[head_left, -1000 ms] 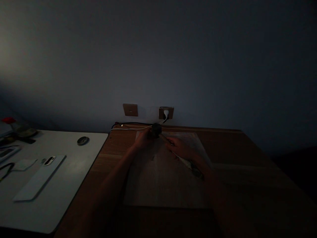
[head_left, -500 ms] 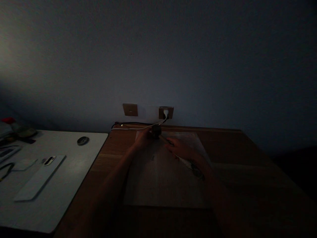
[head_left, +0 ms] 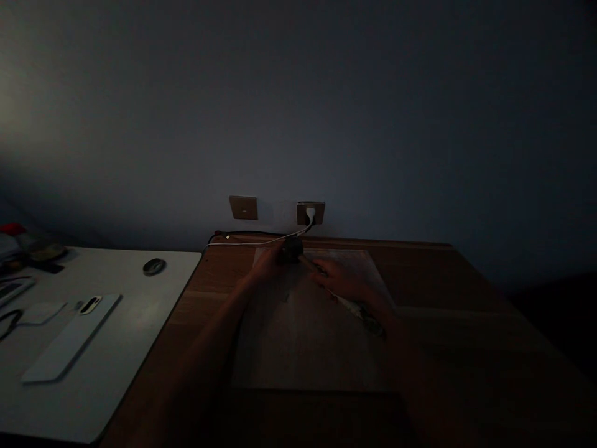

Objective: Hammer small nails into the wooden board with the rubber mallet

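Observation:
The scene is very dim. My left hand [head_left: 269, 262] is closed around the side of a small dark blocky object [head_left: 293, 249] near the far edge of a pale rectangular sheet [head_left: 308, 348]. My right hand [head_left: 342, 279] grips a thin, light-coloured stick-like tool [head_left: 308, 262], its end pointing at the dark object; I cannot tell whether they touch. Below my right hand and wrist shows a pale, narrow piece with a dark greenish end [head_left: 373, 325]; whether it belongs to the same tool is unclear. A small dark mark [head_left: 286, 297] shows on the sheet.
The wooden table [head_left: 433, 348] meets the wall, where a socket [head_left: 318, 213] holds a white plug with a cable [head_left: 261, 242]. On the white table [head_left: 130, 323] at left are a long pale slab [head_left: 69, 342], a dark ring [head_left: 154, 267] and a red-topped bottle [head_left: 41, 246].
The view has shifted slightly, moving the surroundings a little to the left. Both hands keep nearly the same place and hold.

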Demonstrator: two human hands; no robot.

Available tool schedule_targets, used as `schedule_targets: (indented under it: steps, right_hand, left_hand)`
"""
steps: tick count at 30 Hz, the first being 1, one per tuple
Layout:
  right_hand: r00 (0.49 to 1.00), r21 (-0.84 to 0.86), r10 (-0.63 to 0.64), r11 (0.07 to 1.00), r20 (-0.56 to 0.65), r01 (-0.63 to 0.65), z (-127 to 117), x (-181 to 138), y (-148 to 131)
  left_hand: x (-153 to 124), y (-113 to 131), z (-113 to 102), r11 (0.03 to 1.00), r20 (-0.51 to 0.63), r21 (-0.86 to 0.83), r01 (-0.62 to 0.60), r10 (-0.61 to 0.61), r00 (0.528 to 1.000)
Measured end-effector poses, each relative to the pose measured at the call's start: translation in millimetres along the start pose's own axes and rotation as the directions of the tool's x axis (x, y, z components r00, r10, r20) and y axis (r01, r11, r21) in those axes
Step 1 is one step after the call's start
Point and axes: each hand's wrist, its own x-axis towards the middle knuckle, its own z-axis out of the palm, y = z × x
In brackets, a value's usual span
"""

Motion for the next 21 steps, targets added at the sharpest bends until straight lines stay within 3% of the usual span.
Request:
schedule_targets:
  steps: [3, 6, 10, 12, 15, 21]
  right_hand:
    - [0.998, -0.039, -0.019, 0.999, -0.065, 0.017, -9.4, -1.4, 7.6]
    - [0.998, -0.037, 0.003, 0.999, -0.069, -0.005, -17.9, -3.9, 13.0]
    - [0.997, -0.04, 0.051, 0.998, -0.054, -0.053, -22.2, -5.8, 14.6]
    - [0.994, -0.061, 0.062, 0.996, -0.086, -0.068, -22.5, -5.8, 13.9]
    - [0.993, -0.087, 0.062, 0.994, -0.102, -0.071, -22.8, -5.4, 12.8]
    - [0.994, -0.078, 0.09, 0.992, -0.069, -0.095, -23.2, -3.8, 14.7]
  left_hand:
    - [-0.8, 11.1, -9.5, 0.998, 0.074, 0.047, -0.04, 0.036, 0.997]
    - [-4.9, 32.3, -26.0, 0.969, 0.116, 0.21, -0.128, 0.105, 0.988]
    - [-15.8, 62.4, -38.8, 0.915, 0.345, 0.363, -0.176, 0.044, 0.938]
    - [-21.0, 71.1, -36.1, 0.903, 0.439, 0.406, -0.142, -0.056, 0.897]
    - [-25.2, 73.2, -25.5, 0.893, 0.473, 0.438, -0.102, -0.133, 0.871]
    - [-27.4, 66.7, -10.3, 0.917, 0.505, 0.37, -0.146, -0.067, 0.861]
